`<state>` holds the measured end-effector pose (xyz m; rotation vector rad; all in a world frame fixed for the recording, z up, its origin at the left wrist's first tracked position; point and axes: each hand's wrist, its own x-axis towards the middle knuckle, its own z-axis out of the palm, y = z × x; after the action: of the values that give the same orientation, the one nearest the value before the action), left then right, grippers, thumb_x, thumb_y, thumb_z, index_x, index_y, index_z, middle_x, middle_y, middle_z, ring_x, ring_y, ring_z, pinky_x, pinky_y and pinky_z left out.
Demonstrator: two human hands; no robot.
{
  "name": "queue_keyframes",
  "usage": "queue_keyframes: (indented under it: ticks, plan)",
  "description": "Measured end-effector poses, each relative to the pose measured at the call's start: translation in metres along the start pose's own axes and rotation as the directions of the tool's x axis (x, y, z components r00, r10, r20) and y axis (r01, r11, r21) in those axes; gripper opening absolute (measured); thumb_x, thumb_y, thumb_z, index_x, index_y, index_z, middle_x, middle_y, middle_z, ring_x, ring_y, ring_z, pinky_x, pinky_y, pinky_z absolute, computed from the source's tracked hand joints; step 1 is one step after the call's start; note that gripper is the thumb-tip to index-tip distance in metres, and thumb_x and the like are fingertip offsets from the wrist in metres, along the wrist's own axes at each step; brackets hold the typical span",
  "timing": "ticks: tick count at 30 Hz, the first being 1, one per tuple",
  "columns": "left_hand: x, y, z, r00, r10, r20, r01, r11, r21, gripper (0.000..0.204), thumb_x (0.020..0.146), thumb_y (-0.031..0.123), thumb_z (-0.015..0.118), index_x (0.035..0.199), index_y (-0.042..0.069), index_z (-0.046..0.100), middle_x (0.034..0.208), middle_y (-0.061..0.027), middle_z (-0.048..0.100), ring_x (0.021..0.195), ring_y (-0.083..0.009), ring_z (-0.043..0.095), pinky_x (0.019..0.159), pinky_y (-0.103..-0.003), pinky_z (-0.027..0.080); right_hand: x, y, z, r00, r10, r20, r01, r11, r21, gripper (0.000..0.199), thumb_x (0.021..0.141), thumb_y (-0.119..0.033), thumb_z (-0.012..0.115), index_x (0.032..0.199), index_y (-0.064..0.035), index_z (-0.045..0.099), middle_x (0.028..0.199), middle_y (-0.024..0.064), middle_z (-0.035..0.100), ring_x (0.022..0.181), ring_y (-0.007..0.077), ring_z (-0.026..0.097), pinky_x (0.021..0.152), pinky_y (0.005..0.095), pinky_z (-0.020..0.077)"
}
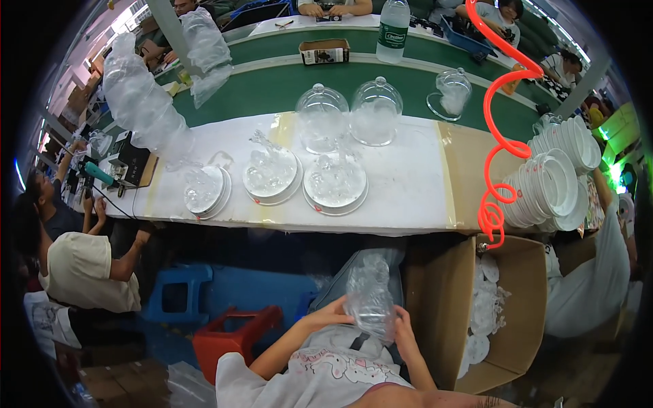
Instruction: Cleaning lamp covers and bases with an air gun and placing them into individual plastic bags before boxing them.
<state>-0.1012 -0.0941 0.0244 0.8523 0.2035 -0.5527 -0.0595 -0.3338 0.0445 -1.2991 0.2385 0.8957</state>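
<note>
On my lap stands a clear crinkled plastic bag (371,299) with see-through, stacked-looking contents that I cannot make out. My left hand (329,315) closes on its left side, and my right hand (406,334) grips its right side. On the white table (401,183) ahead are three white round plates, the left one (221,197), the middle one (272,197) and the right one (335,207), each heaped with small clear plastic pieces. Behind them are two clear domes with knobs, a left dome (320,112) and a right dome (377,112), both hazy inside.
A red coiled air hose (491,109) hangs at the right, before stacked white plates (544,194). Below is an open cardboard box (442,306) of white and clear parts. Tall plastic-wrapped stacks (139,95) rise at the far left. Red (231,340) and blue (166,292) stools stand left; co-workers sit around.
</note>
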Motion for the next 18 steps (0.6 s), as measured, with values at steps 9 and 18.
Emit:
queue_keyframes:
  ticks: [9, 18]
  plan:
    - [-0.040, -0.017, 0.009, 0.984, -0.178, -0.028, 0.180, 0.966, 0.185, 0.078, 0.076, 0.012, 0.064, 0.135, 0.005, 0.013, 0.135, -0.0119, 0.027, 0.124, -0.0204, 0.026, 0.102, -0.034, 0.022, 0.016, 0.053, 0.001, 0.947, -0.276, 0.166, 0.274, 0.961, 0.040, 0.104, 0.066, -0.039, 0.069, 0.135, -0.0061, -0.002, 0.137, 0.0142, 0.018, 0.128, 0.0258, 0.018, 0.102, 0.0371, 0.0177]
    - [-0.021, -0.001, -0.004, 0.984, 0.044, -0.172, -0.031, 0.996, 0.079, 0.092, 0.070, 0.031, 0.071, 0.135, 0.003, 0.012, 0.135, -0.0138, 0.023, 0.125, -0.0242, 0.022, 0.102, -0.034, 0.021, 0.002, 0.032, 0.020, 0.915, -0.283, 0.289, 0.315, 0.946, -0.072, 0.100, 0.067, -0.029, 0.072, 0.135, -0.0078, 0.002, 0.136, 0.0151, 0.019, 0.126, 0.0250, 0.021, 0.102, 0.0352, 0.0183]
